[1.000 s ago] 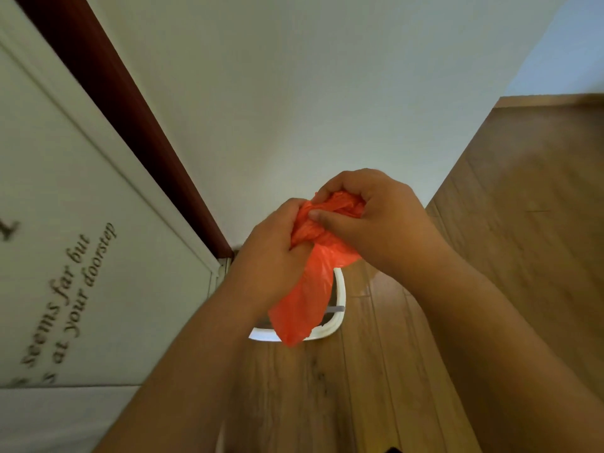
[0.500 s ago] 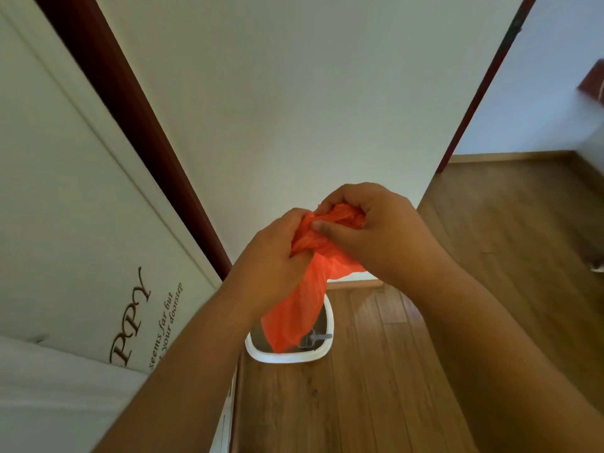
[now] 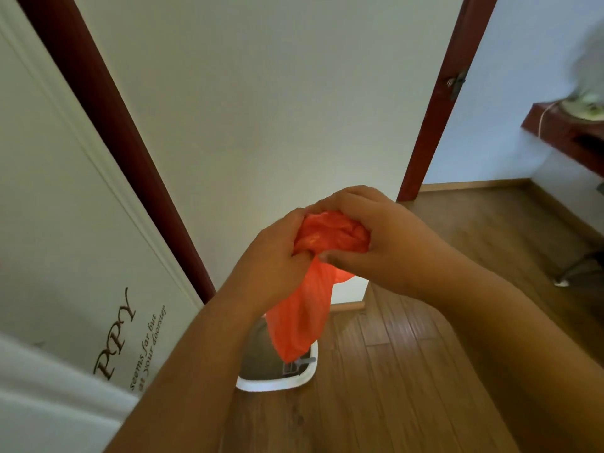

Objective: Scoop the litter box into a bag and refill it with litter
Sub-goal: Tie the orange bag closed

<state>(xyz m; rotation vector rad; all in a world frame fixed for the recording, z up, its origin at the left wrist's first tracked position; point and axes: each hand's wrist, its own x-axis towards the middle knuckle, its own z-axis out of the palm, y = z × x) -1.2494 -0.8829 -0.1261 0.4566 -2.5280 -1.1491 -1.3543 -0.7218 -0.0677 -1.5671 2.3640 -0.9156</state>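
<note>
Single head-worn view, forward and down, close over both hands, wooden floor [image 3: 408, 371] below.

— Where is the bag [image 3: 304, 308] held?
— Between the left hand [image 3: 277, 259] and right hand [image 3: 369, 237], above the litter box [image 3: 274, 384].
— And the litter box?
— It is set on the floor [image 3: 385, 371] against the wall [image 3: 261, 125], right of the door [image 3: 65, 223].

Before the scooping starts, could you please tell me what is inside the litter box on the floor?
Inside the white litter box a grey surface shows, with a grey scoop at its right side. The hanging orange bag and the left forearm cover the rest.
</note>
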